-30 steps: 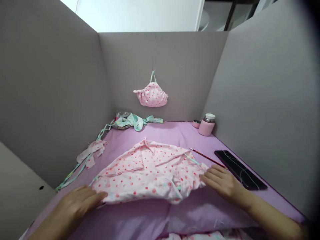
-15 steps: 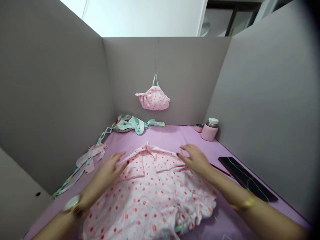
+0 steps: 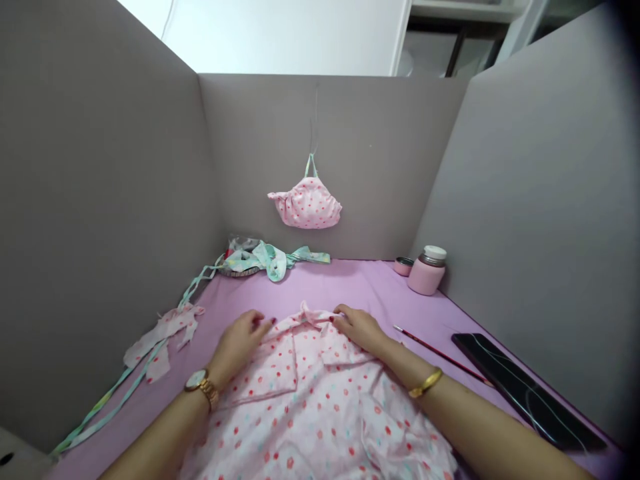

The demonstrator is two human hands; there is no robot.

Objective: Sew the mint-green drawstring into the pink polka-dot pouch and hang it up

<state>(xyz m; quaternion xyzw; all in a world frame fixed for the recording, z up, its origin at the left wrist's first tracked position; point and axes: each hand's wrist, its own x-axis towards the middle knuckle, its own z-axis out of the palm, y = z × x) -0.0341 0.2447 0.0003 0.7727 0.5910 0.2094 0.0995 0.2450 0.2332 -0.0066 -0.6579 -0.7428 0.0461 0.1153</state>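
Towards six o'clock on the tabletop (image 3: pixel 360 277), the cloth (image 3: pixel 320 400) peaks at twelve, its long axis unclear, cut off by the frame; left grip (image 3: pixel 240 343) at its ten, right grip (image 3: pixel 361 330) at its one, both part-open, hold unclear.

Left hand (image 3: pixel 243 341) reaching forward, thumb and fingers slightly parted, wrist bent inward. Right hand (image 3: pixel 361 328) mirrors it, fingers curled and pointing inward, its forearm (image 3: pixel 465 420) slanting in from the lower right.
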